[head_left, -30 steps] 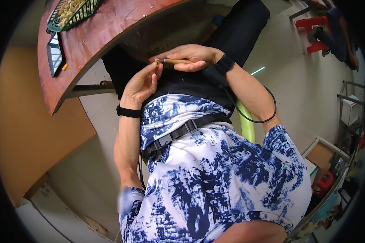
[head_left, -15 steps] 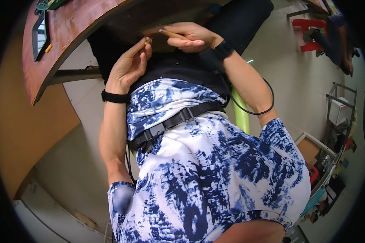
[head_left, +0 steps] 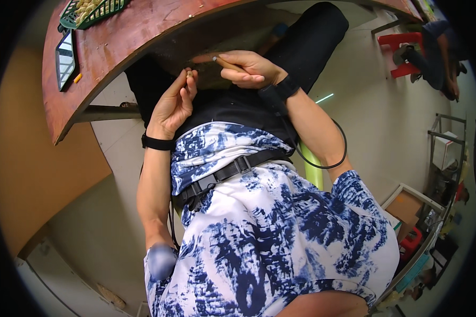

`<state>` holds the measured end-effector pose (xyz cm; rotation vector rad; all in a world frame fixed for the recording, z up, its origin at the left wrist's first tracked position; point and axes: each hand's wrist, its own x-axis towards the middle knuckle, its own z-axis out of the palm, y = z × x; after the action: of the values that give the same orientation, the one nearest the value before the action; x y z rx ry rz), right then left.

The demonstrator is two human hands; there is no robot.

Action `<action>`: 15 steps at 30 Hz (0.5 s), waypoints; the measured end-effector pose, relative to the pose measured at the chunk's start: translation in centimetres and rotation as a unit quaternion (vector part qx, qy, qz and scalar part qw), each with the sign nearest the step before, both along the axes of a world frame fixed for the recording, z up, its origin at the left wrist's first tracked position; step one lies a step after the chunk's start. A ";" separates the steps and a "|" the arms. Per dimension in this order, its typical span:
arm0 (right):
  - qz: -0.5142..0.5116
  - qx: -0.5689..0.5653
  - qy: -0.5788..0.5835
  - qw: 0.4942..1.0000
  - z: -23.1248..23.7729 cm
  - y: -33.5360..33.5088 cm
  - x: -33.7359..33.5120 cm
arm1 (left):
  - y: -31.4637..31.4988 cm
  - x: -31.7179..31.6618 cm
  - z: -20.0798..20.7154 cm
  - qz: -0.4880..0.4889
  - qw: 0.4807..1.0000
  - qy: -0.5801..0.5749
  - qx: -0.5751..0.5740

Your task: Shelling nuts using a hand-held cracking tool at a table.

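My left hand (head_left: pixel 175 105) is closed, with a small pale yellowish piece (head_left: pixel 189 74) pinched between thumb and fingertips. It is too small to name. Wrapped in the fingers of my right hand (head_left: pixel 251 68) is a slender wooden-handled tool (head_left: pixel 227 65), its small greyish tip pointing left toward the piece. A short gap separates tip and piece. Both hands are held over my lap, just below the edge of a reddish-brown table (head_left: pixel 108 63). A green basket (head_left: pixel 101 20) on the table contains many pale yellowish pieces.
A dark-framed tablet or phone (head_left: pixel 65 61) lies on the table near a small orange object (head_left: pixel 78 78). A cable (head_left: pixel 345 145) loops from my right wrist. Another person (head_left: pixel 433 55) is at the far right by a red stool (head_left: pixel 401 41). A metal rack (head_left: pixel 433 140) stands farther right.
The view has shifted, so the table and hands appear lower and more of the green basket shows. Both hands keep their holds, and the tool still points toward the small piece.
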<state>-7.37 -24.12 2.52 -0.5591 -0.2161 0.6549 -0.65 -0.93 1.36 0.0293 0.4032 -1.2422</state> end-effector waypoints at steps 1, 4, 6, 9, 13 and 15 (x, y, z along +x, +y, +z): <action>-0.003 0.011 -0.001 1.000 0.0 -0.1 -0.2 | -0.3 -0.2 0.0 -0.001 1.000 0.001 -0.004; 0.004 0.012 0.002 1.000 0.1 -0.4 0.1 | -0.2 -0.3 0.4 0.025 1.000 0.009 0.016; 0.013 0.011 -0.004 1.000 0.0 -0.3 0.3 | -0.3 -0.3 0.4 0.024 1.000 0.010 0.007; 0.004 -0.010 0.028 1.000 0.2 -0.4 0.2 | -0.3 -0.2 0.1 0.026 0.999 0.020 -0.011; 0.021 -0.011 0.043 0.999 0.1 -0.3 -0.5 | -0.6 -0.7 0.3 0.019 1.000 0.005 0.005; 0.027 -0.060 0.034 0.997 -0.2 -0.3 -0.4 | -0.8 -0.6 0.6 0.002 0.999 -0.037 0.037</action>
<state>-7.78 -24.40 2.34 -0.6468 -0.1281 0.7419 -1.20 -1.73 2.01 0.1370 0.3835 -1.2180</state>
